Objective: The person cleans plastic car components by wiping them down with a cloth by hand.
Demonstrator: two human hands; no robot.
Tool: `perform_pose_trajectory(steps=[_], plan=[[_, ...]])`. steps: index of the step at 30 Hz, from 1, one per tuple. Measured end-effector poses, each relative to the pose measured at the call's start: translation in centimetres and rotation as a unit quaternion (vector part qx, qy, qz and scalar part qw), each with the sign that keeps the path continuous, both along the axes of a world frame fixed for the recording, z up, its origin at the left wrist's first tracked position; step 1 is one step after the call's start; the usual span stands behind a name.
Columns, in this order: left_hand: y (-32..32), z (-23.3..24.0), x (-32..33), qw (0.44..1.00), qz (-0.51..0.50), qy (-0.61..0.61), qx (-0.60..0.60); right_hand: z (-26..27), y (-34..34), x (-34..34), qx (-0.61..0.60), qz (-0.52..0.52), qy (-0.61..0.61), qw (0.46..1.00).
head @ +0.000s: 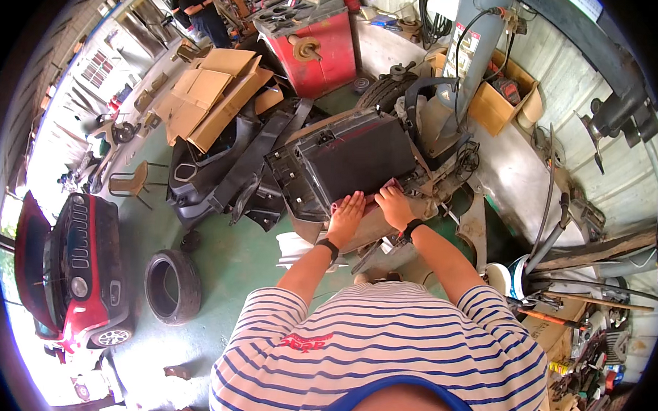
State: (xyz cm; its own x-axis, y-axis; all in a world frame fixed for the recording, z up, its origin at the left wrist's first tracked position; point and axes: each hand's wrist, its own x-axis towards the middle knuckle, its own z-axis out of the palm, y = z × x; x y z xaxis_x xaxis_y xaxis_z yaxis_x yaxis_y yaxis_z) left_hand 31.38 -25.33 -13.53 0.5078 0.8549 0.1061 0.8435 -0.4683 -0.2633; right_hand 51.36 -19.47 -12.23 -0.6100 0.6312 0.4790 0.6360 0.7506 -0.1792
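Observation:
In front of me lies a black plastic panel (363,152), boxy, with a dusty, smooth top face. A dark red cloth (370,205) is bunched along its near edge. My left hand (347,214) presses on the cloth's left end with its fingers extended. At the other end, my right hand (394,208) grips the cloth with bent fingers. To the left of the smooth face is a ribbed black frame section (294,177) with small clips. Brown cardboard (306,229) shows beneath the near side. The palms' contact with the cloth is hidden.
Black bumper parts (199,184) and flattened cardboard boxes (213,93) lie to the left. A tyre (173,287) is on the green floor near a red car (82,273). A grey lift post (467,58) rises at right. Tools clutter the right wall; a person (202,11) stands far back.

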Motion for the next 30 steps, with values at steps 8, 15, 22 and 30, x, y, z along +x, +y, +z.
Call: perform_pose_trajectory(steps=[8, 15, 22, 30], plan=[[-2.4, 0.2, 1.0, 0.981, -0.008, -0.184, -0.065, -0.7, -2.1, 1.6, -0.040, 0.020, 0.052, 0.998], [-3.2, 3.8, -1.6, 0.926, 0.057, -0.279, -0.249, 2.3, -3.1, 3.4, -0.194, 0.075, 0.059, 0.976], [-5.7, 5.6, -2.5, 0.899, 0.078, -0.382, -0.200, 1.9, -5.7, 4.3, -0.224, 0.058, 0.123, 0.965], [-6.7, 4.3, -4.5, 0.835, 0.163, -0.482, -0.210, 2.5, -5.9, 5.7, -0.257, 0.057, 0.071, 0.962]])
